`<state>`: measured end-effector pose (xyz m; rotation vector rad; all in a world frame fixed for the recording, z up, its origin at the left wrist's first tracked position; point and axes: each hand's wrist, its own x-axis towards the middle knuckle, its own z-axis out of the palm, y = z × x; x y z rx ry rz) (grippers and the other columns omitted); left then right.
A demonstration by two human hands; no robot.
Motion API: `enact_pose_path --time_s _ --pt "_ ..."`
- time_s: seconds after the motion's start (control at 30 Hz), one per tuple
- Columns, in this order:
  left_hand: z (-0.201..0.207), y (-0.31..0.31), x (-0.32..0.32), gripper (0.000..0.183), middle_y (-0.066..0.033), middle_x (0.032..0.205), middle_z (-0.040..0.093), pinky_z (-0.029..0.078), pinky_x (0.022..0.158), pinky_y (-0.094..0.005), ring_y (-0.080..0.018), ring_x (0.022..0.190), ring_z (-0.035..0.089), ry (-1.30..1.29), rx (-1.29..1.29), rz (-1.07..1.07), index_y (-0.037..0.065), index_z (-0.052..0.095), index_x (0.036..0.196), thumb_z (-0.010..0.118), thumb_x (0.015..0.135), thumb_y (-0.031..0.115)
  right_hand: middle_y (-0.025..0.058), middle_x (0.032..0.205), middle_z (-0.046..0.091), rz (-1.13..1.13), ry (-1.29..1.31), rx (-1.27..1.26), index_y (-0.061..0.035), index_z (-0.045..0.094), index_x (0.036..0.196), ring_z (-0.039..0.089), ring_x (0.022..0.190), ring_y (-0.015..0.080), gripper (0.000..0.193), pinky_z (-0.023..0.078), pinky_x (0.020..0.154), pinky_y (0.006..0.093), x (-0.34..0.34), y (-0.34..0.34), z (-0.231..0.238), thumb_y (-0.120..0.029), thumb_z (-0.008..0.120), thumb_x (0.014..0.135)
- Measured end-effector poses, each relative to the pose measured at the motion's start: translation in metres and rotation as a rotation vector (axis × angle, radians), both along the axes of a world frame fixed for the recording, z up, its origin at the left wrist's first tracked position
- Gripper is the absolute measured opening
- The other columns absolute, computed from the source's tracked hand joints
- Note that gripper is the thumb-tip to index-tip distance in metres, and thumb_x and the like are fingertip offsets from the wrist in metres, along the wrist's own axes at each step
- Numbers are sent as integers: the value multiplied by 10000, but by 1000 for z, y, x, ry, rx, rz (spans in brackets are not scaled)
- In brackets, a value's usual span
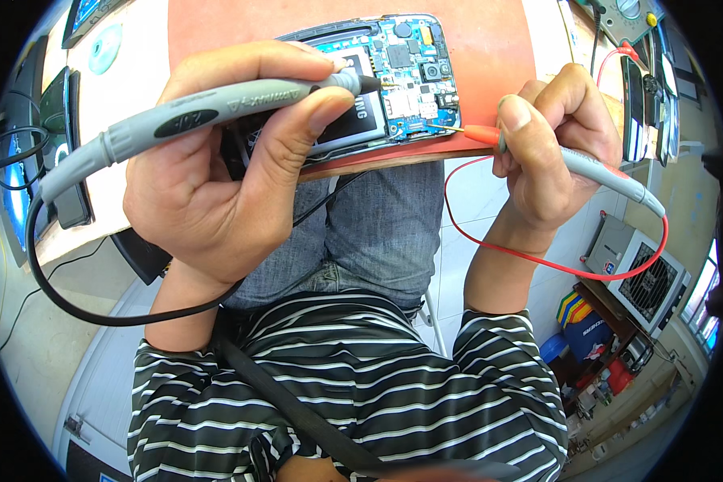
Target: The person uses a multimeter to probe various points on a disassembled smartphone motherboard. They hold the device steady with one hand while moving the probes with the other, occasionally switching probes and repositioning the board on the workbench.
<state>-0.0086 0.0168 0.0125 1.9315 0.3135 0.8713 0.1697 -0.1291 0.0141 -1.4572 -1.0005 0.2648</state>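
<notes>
An opened smartphone point(406, 76) lies on an orange-red mat point(490, 48), its blue circuit board and black battery point(357, 120) bare. My left hand point(225, 153) is closed round a grey multimeter probe with a black tip point(209, 108), which points at the board's middle beside the battery. A black lead point(96, 320) runs from its back end. In my right hand point(550, 145) I grip a grey multimeter probe with a red tip point(606, 173); its thin metal point reaches the board's lower edge. Whether either point touches the board, I cannot tell. My left hand covers part of the phone's left side.
A multimeter point(628, 18) with a dial sits at the top right, near stacked phones point(651, 112). More dark devices point(68, 153) rest on the left. The red lead point(490, 245) loops below my right hand. An air cooler point(639, 269) stands at the lower right.
</notes>
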Motion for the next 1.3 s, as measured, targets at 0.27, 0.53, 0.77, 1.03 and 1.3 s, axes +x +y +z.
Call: enact_pose_path --time_s 0.27,0.53,0.77,1.03,1.3 --pt "0 1 0 240 -188 1033 662 522 866 -291 -209 943 655 -4 -2 -12 -79 598 1074 678 859 -8 2 498 422 2 22 -26 -70 414 640 337 374 43 272 271 340 188 -1 -1 -1 -34 642 784" --pt "-1 1 -1 235 -186 1029 664 522 860 -287 -209 941 656 -15 -5 -8 -73 600 1072 677 863 3 -3 501 418 7 -5 -31 -67 415 638 342 378 45 279 269 345 185 -1 -2 -1 -31 652 782" --pt "-1 1 -1 236 -182 1021 669 529 850 -283 -206 934 661 -17 -15 -1 -64 602 1073 679 864 14 -4 504 422 8 -19 -41 -69 420 644 341 383 40 271 269 349 183 0 -2 -1 -27 647 786" --pt "-1 0 -2 228 -189 1019 668 526 861 -290 -213 948 659 -12 -19 -7 -66 597 1070 672 864 -1 0 515 431 24 -14 -40 -63 425 659 344 391 37 253 270 351 181 -1 -2 -1 -19 635 794" --pt "-2 1 -1 231 -190 1023 669 528 865 -295 -214 951 660 -21 -15 -6 -67 599 1077 668 870 7 4 498 420 20 2 -27 -68 408 651 324 378 43 269 249 351 195 -2 -1 -1 -16 629 796"
